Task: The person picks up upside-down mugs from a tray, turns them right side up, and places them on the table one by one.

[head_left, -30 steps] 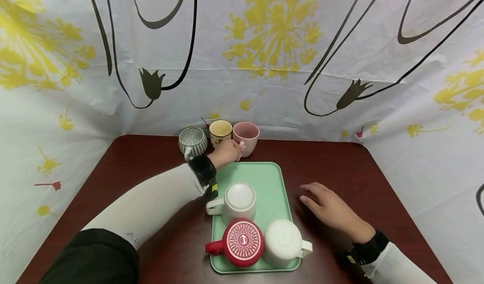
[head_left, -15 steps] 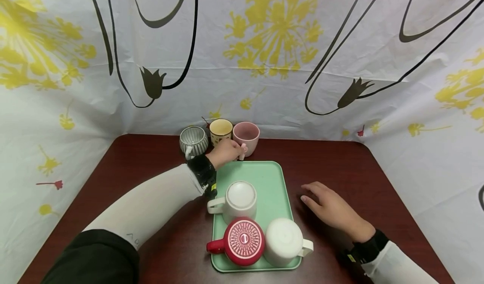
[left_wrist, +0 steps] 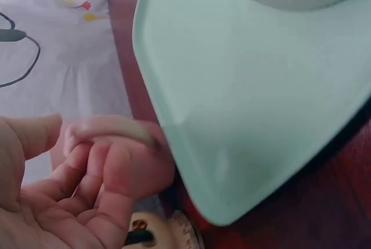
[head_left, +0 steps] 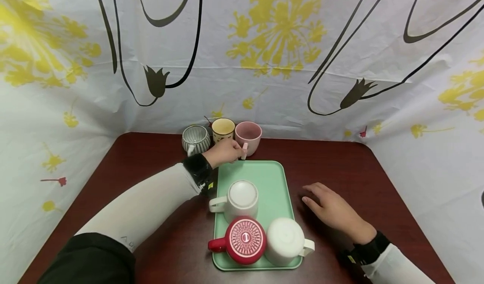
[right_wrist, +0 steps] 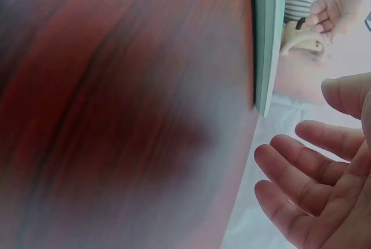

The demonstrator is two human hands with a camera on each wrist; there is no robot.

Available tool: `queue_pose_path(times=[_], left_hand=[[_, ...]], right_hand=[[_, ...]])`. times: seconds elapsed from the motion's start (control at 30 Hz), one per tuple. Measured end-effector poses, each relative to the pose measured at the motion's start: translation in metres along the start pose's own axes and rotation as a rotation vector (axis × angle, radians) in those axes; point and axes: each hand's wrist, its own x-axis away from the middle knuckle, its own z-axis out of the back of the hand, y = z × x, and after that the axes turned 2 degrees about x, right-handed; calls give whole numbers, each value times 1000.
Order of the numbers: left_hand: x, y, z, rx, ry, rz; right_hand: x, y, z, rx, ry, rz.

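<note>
From the head camera, our left hand reached to twelve o'clock of the green tray and pinched the handle of the pink cup, which stood on the table just beyond the tray's far edge, at three o'clock of the yellow cup and the striped cup. Our right hand lay flat at three o'clock of the tray, fingers loosely spread. A firm pinch and a straight lift seemed wise, clear of the neighbouring cup.

From the left wrist, our fingers curled round the pink handle with the thumb on top; the tray corner sat close at four o'clock, so we judged the cup should rise before crossing it.

From the right wrist, our fingers stayed relaxed and apart, holding nothing, beside the tray's edge.
</note>
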Motion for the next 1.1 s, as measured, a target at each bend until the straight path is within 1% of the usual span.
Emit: queue_pose_path(times=[0.07, 0.2, 0.27, 0.37, 0.53, 0.6, 0.73, 0.83, 0.93, 1.1], left_hand=[[4, 2, 3, -53, 7, -27], [14, 5, 8, -130, 38, -98], [22, 4, 9, -152, 60, -126], [40, 2, 10, -149, 94, -152], [73, -5, 4, -116, 176, -164], [85, -9, -1, -107, 204, -156], [104, -16, -8, -87, 236, -125], [116, -20, -11, -77, 232, -111], [126, -24, -13, -84, 209, -108], [137, -28, -13, -114, 156, -130]], right_hand=[[0, -1, 1, 0, -1, -6], [1, -3, 4, 3, -3, -17], [2, -3, 4, 2, -5, -19], [3, -4, 5, 0, -6, -22], [6, -3, 6, 1, 16, -25], [7, -3, 6, 9, 25, -25], [8, -2, 7, 13, 35, -30], [7, -2, 8, 6, 41, -36], [7, -3, 8, -4, 42, -41], [5, -3, 7, -16, 48, -47]])
